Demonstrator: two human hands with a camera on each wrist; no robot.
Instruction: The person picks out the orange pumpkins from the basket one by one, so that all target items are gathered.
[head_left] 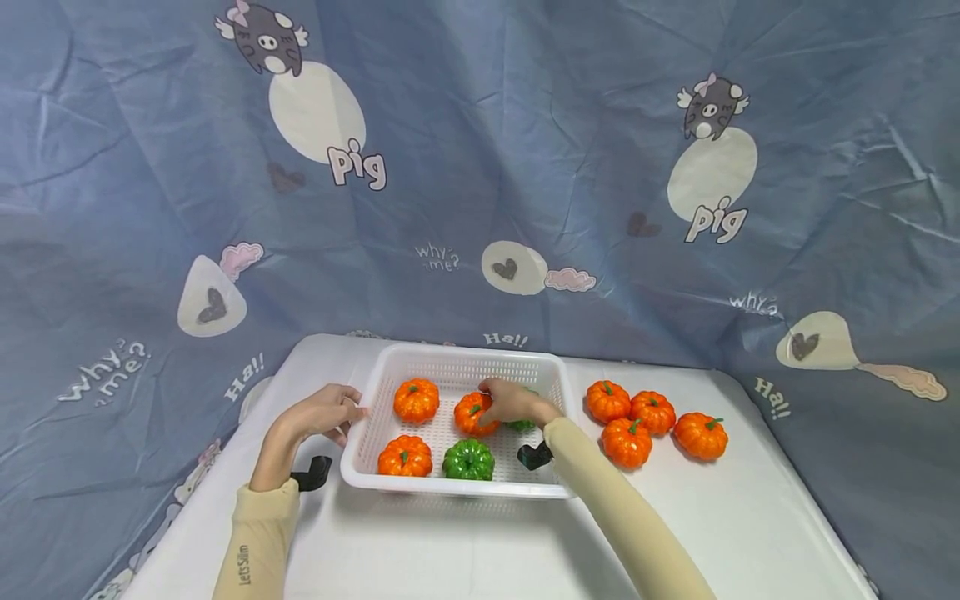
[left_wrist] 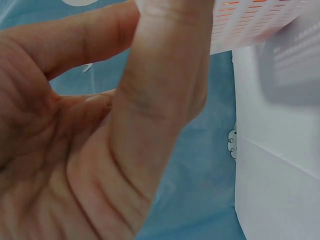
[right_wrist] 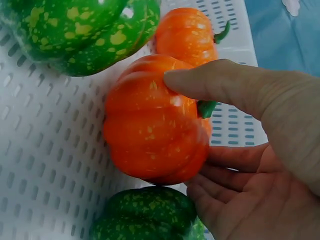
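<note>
In the head view my right hand (head_left: 512, 402) reaches into a white basket (head_left: 457, 482) and grips a ribbed orange pumpkin (head_left: 471, 413). The right wrist view shows the thumb across the top of this pumpkin (right_wrist: 150, 125), near its green stem, with the other fingers round its side. A green pumpkin (head_left: 525, 423) is partly hidden behind the hand, and another green pumpkin (head_left: 468, 460) sits by the basket's front wall. Two more orange pumpkins, one at the back (head_left: 416, 401) and one in front (head_left: 405, 456), lie on the left. My left hand (head_left: 322, 414) has loosely bent fingers right at the basket's left rim.
Right of the basket, several orange pumpkins (head_left: 627, 442) stand on the white table (head_left: 712, 517), one (head_left: 701, 436) a little apart. Behind the table hangs a blue printed cloth (head_left: 465, 167). Each wrist bears a black camera mount (head_left: 535, 455).
</note>
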